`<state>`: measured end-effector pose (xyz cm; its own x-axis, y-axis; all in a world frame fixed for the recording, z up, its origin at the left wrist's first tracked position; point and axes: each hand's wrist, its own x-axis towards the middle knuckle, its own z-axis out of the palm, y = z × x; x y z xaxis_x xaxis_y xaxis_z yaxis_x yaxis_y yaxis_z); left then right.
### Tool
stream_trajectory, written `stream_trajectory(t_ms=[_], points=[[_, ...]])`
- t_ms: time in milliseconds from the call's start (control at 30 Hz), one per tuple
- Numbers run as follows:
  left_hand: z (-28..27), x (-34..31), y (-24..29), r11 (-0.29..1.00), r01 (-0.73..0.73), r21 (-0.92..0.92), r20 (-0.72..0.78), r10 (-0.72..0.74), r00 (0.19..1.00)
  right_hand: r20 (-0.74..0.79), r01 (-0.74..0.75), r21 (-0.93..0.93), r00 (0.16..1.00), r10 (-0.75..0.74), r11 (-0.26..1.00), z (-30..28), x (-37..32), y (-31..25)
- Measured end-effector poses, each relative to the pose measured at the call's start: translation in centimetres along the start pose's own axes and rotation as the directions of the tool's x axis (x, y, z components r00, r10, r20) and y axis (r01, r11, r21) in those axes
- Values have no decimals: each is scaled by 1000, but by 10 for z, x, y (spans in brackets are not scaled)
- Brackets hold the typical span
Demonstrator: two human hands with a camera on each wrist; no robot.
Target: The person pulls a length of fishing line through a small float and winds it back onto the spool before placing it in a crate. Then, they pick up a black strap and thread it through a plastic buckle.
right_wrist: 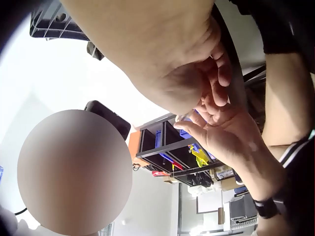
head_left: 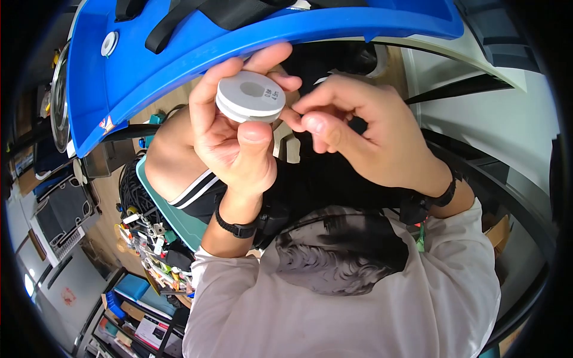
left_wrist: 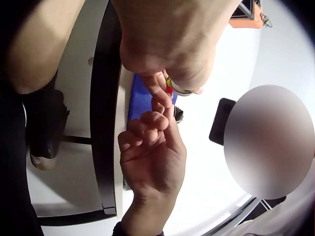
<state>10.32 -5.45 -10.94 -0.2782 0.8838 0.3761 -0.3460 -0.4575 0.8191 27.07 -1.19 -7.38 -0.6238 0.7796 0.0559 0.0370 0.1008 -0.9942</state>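
My left hand (head_left: 233, 137) holds a small flat white spool (head_left: 250, 92) by its rim, thumb at the near side and fingers around the far side. The spool's face has a round central hollow and printed figures, and it tilts toward the head camera. Close by on the right, my right hand (head_left: 382, 131) has its fingers curled, thumb and forefinger close together at my left fingertips. I cannot tell whether a thin line lies between them. The left wrist view shows the right hand (left_wrist: 155, 164) palm up, its fingers meeting the left fingers below the spool.
A blue plastic tray (head_left: 197, 55) with black straps (head_left: 239, 13) lies just beyond my hands. Another white spool (head_left: 109, 43) sits at its left end. Cables and small parts (head_left: 161, 253) are heaped at lower left, near a shelf unit (head_left: 134, 307).
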Motion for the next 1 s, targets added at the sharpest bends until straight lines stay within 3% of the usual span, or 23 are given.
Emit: stream_trajectory(t_ms=[67, 133, 233, 467, 600, 867, 1000], points=[[2, 0, 3, 999, 33, -36, -10, -34, 999, 14, 26, -48, 1000, -26, 998, -6, -1, -5], [3, 0, 3, 998, 38, -50, -11, -39, 999, 101, -52, -50, 993, 57, 997, -10, -3, -10], [7, -2, 6, 995, 65, -73, -28, -67, 997, 49, -124, -6, 991, 124, 992, -5, -5, -18], [6, -2, 6, 996, 56, -74, -40, -59, 997, 47, -50, -203, 997, 61, 978, -6, -9, -22], [7, -3, 7, 994, 66, -90, -62, -72, 995, 32, 85, -75, 996, -83, 994, -13, -11, -25], [8, -3, 7, 995, 45, -93, -57, -50, 997, 72, 138, 58, 987, -142, 989, -21, -14, -35], [8, -5, 3, 998, 11, -66, -37, -13, 999, 175, 314, 53, 932, -318, 948, -26, -11, -31]])
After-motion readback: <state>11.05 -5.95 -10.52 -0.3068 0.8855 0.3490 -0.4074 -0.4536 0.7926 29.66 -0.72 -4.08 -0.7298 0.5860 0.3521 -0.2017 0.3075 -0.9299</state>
